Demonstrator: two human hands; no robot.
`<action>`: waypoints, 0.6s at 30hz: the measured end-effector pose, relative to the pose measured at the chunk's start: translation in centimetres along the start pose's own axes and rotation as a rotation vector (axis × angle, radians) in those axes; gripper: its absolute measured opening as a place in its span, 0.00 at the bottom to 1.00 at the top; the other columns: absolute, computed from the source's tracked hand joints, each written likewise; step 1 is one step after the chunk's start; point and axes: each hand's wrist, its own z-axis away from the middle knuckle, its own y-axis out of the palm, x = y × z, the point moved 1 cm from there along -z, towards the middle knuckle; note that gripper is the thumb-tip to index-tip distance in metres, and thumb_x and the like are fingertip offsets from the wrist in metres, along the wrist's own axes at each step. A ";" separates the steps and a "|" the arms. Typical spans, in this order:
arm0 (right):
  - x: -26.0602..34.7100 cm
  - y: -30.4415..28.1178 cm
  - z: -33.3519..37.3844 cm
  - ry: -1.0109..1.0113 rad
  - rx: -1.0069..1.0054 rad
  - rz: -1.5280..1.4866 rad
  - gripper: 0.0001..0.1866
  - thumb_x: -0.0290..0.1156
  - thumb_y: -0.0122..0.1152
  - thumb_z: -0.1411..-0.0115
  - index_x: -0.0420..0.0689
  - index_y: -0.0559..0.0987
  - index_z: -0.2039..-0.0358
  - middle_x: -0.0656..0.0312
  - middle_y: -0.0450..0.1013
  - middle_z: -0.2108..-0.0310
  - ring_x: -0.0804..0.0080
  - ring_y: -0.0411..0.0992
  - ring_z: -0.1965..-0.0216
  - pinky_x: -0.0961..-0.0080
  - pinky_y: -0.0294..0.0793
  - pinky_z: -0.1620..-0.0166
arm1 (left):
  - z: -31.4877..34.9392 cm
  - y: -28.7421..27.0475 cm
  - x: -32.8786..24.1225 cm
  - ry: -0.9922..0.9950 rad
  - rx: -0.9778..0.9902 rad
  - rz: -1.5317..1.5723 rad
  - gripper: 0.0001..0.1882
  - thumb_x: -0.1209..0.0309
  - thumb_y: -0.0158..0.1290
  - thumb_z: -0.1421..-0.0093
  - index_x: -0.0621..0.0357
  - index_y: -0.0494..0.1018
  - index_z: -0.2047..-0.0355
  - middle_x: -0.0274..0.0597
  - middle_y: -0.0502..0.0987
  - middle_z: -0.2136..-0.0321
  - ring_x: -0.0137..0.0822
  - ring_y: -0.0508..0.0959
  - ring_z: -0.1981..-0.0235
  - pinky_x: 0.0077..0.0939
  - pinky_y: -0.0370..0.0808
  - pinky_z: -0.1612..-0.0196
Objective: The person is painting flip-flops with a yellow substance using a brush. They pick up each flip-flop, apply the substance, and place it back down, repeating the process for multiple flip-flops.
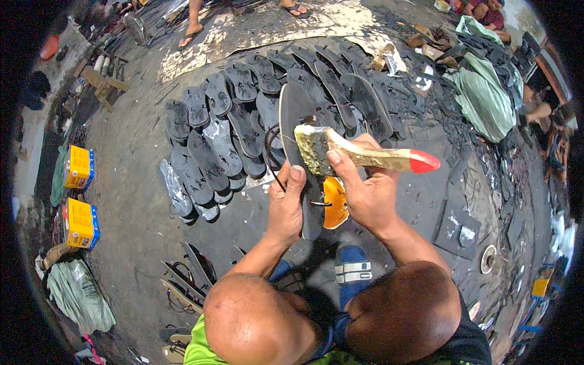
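Note:
My left hand [286,204] is closed around a dark sandal sole [296,106], held upright in front of my knees. Thin dark straps [271,146] hang from its left side. In my right hand [370,194] is a paintbrush [374,157] with a pale, red-tipped wooden handle, the thumb pressed on it. Thick yellowish residue coats its head, which overlaps the right edge of the sole; whether the bristles touch it I cannot tell. Below the brush shows part of an orange container [335,204], the rest hidden behind the sole and my hand.
Rows of black soles [243,82] cover the floor ahead, several with shiny patches. Strapped sandals [188,274] lie at lower left. Yellow-and-blue boxes [82,223] stand at left. A green sack [486,97] and dark scraps are heaped at right. Another person's feet [191,33] are at the top.

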 end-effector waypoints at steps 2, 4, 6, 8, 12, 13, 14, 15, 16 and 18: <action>0.6 -0.3 -0.6 -0.050 -0.035 0.031 0.06 0.25 0.66 0.39 0.37 0.80 0.64 0.61 0.74 0.69 0.77 0.73 0.68 0.79 0.71 0.65 | -0.1 0.1 0.5 0.009 0.014 -0.121 0.25 0.57 0.51 0.31 0.62 0.69 0.42 0.35 0.77 0.53 0.26 0.76 0.54 0.26 0.73 0.49; 0.0 -0.3 -2.1 -0.093 -0.103 0.066 0.06 0.26 0.66 0.39 0.37 0.80 0.64 0.62 0.74 0.70 0.78 0.73 0.69 0.79 0.71 0.65 | 0.8 -0.9 1.1 0.084 0.027 -0.392 0.27 0.59 0.53 0.32 0.64 0.68 0.39 0.35 0.77 0.52 0.23 0.74 0.55 0.22 0.71 0.49; -0.4 -0.5 -3.2 -0.079 -0.144 0.032 0.06 0.26 0.65 0.38 0.37 0.80 0.65 0.62 0.75 0.70 0.80 0.72 0.69 0.79 0.71 0.66 | 1.2 -1.4 0.7 0.099 -0.015 -0.336 0.29 0.58 0.54 0.32 0.66 0.68 0.39 0.34 0.77 0.54 0.23 0.73 0.54 0.22 0.70 0.48; 0.6 -1.1 -2.5 0.008 -0.160 -0.056 0.06 0.26 0.65 0.38 0.37 0.79 0.64 0.63 0.75 0.70 0.80 0.73 0.69 0.79 0.71 0.66 | 0.7 -1.6 -0.4 0.153 -0.012 -0.290 0.28 0.58 0.53 0.32 0.66 0.68 0.40 0.34 0.78 0.55 0.24 0.74 0.55 0.22 0.71 0.49; 1.1 -0.5 -1.6 -0.014 -0.087 -0.028 0.07 0.27 0.66 0.39 0.37 0.79 0.64 0.62 0.76 0.70 0.76 0.74 0.69 0.76 0.73 0.66 | 0.1 0.4 0.6 0.188 -0.047 -0.209 0.25 0.59 0.52 0.31 0.65 0.69 0.42 0.35 0.79 0.57 0.25 0.76 0.59 0.20 0.73 0.54; 0.9 0.0 -2.0 -0.031 -0.099 -0.017 0.07 0.27 0.66 0.40 0.37 0.80 0.64 0.61 0.76 0.70 0.73 0.74 0.69 0.75 0.73 0.66 | 0.5 -0.3 0.4 0.120 -0.011 -0.209 0.24 0.58 0.50 0.30 0.64 0.70 0.42 0.35 0.79 0.57 0.25 0.76 0.58 0.20 0.73 0.54; 0.8 0.4 -2.3 -0.048 -0.118 -0.003 0.07 0.27 0.67 0.40 0.38 0.80 0.65 0.60 0.75 0.70 0.71 0.74 0.69 0.74 0.73 0.66 | 1.0 -0.9 0.1 0.048 0.029 -0.213 0.24 0.57 0.49 0.30 0.63 0.70 0.43 0.35 0.79 0.56 0.25 0.76 0.58 0.20 0.73 0.54; 1.1 -0.1 -2.4 -0.077 -0.147 -0.007 0.07 0.27 0.67 0.40 0.38 0.80 0.65 0.61 0.75 0.70 0.70 0.74 0.70 0.74 0.73 0.66 | 1.1 -1.2 0.2 0.009 0.053 -0.172 0.24 0.57 0.48 0.29 0.63 0.70 0.43 0.35 0.79 0.56 0.25 0.76 0.58 0.21 0.73 0.54; 1.7 -0.1 -2.7 -0.154 -0.096 0.052 0.08 0.28 0.67 0.42 0.39 0.80 0.64 0.60 0.75 0.69 0.68 0.74 0.70 0.72 0.73 0.66 | 1.2 -1.4 0.2 -0.030 0.076 -0.131 0.24 0.56 0.48 0.29 0.63 0.70 0.43 0.35 0.79 0.56 0.24 0.76 0.57 0.21 0.73 0.53; 2.5 -0.6 -3.4 -0.362 0.086 0.417 0.11 0.29 0.69 0.45 0.41 0.81 0.62 0.59 0.73 0.68 0.63 0.73 0.70 0.68 0.74 0.67 | 0.7 -0.6 0.2 -0.037 0.106 -0.166 0.27 0.51 0.45 0.29 0.62 0.68 0.43 0.39 0.78 0.54 0.29 0.77 0.54 0.26 0.74 0.50</action>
